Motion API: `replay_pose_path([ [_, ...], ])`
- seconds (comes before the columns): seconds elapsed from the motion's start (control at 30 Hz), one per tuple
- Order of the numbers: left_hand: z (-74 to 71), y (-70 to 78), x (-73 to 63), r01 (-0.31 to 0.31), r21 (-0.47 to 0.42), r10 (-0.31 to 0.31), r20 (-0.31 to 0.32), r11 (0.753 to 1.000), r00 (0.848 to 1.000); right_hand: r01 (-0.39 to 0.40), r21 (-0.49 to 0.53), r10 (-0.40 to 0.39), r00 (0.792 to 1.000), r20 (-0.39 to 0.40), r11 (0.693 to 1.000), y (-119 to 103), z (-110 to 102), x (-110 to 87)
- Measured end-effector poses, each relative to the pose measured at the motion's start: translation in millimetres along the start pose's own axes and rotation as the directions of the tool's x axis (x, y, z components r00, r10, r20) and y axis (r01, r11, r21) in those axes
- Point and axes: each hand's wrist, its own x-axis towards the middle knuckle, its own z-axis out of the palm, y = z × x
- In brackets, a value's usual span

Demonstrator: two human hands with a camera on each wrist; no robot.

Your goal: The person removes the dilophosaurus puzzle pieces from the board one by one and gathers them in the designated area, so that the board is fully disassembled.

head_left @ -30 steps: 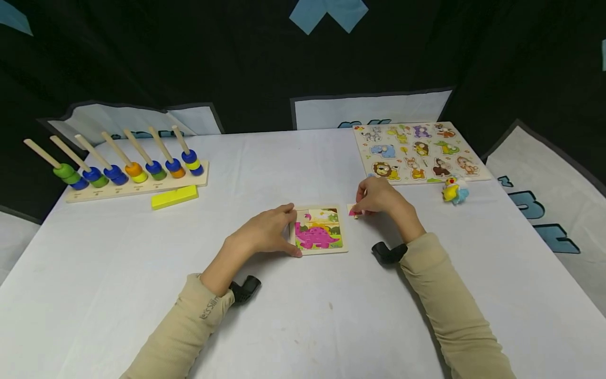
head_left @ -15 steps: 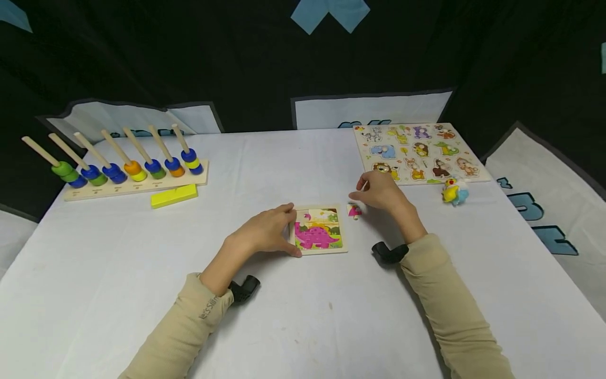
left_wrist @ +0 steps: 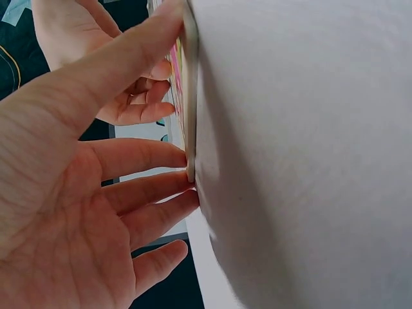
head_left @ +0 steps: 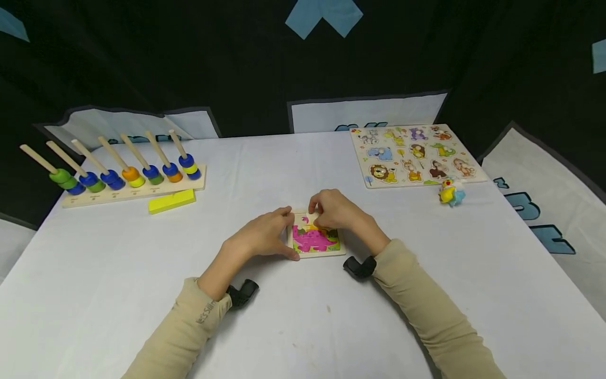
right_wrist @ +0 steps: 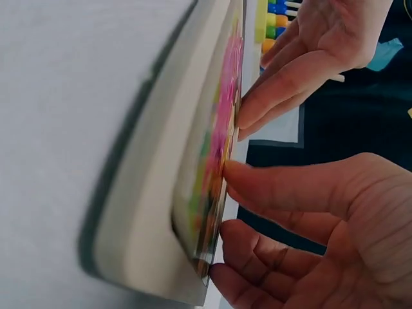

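Note:
A small square wooden jigsaw puzzle with a pink dinosaur (head_left: 313,239) lies in front of me. My left hand (head_left: 259,234) holds its left side, thumb at the near corner and fingertips along the edge toward the far corner. Over the puzzle's upper right part is my right hand (head_left: 338,210), fingers bent, with thumb and fingertips (right_wrist: 235,170) right at the picture's surface. Thumb and index are apart there; I cannot tell whether they pinch a piece. The right hand and wrist cover the spot just right of the frame.
Back left stands a bead stacker (head_left: 137,192) with several pegs and coloured rings, a yellow block (head_left: 172,201) in front. Back right lies an animal peg puzzle (head_left: 412,158), with a small yellow, white and blue toy (head_left: 452,192) at its near edge. White cloth (head_left: 303,326) covers the table.
My right hand let go of a small pink piece right of the frame, rose a little, then moved left onto the puzzle. That piece is now out of sight. My left hand stayed put.

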Motion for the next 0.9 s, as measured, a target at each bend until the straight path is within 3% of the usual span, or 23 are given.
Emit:
replay_pose_path([
  [0.53,0.7,-1.6,-1.4,0.002,0.011,-0.002,-0.002,1.000,1.000,0.012,-0.112,-0.013,1.000,-0.014,0.994,-12.1,6.7,-1.6],
  [0.9,0.0,-0.9,0.1,-0.002,0.005,0.002,-0.001,1.000,1.000,0.029,-0.142,-0.021,0.998,0.063,0.989,-9.8,1.0,1.1],
])
